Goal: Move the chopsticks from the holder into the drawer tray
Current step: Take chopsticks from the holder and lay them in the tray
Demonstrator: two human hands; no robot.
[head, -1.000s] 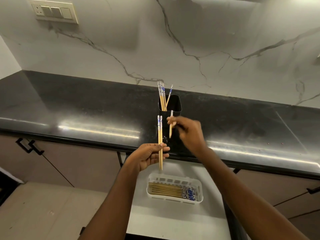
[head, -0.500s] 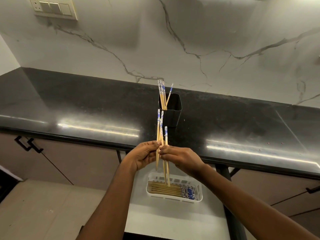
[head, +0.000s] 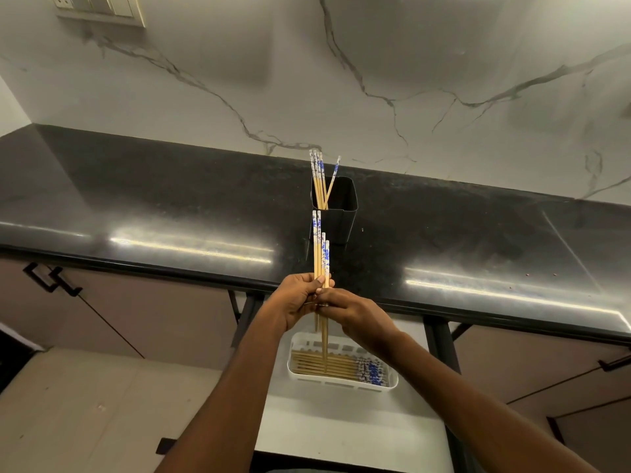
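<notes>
Held chopsticks (head: 321,257): small bundle, upright, patterned blue-white ends up, in front of the black holder (head: 336,213). Left hand (head: 295,300) closed round the bundle's middle; right hand (head: 355,314) pinching the same sticks just below, the two hands touching. Plain tips hang above the white tray (head: 341,382), which lies in the open drawer (head: 341,428) below and nearer than the holder. Tray chopsticks (head: 327,366) lie flat, side by side. More chopsticks (head: 319,175) stand in the holder on the dark counter (head: 170,206).

Open air between counter edge (head: 205,264) and tray (head: 341,380)
</notes>
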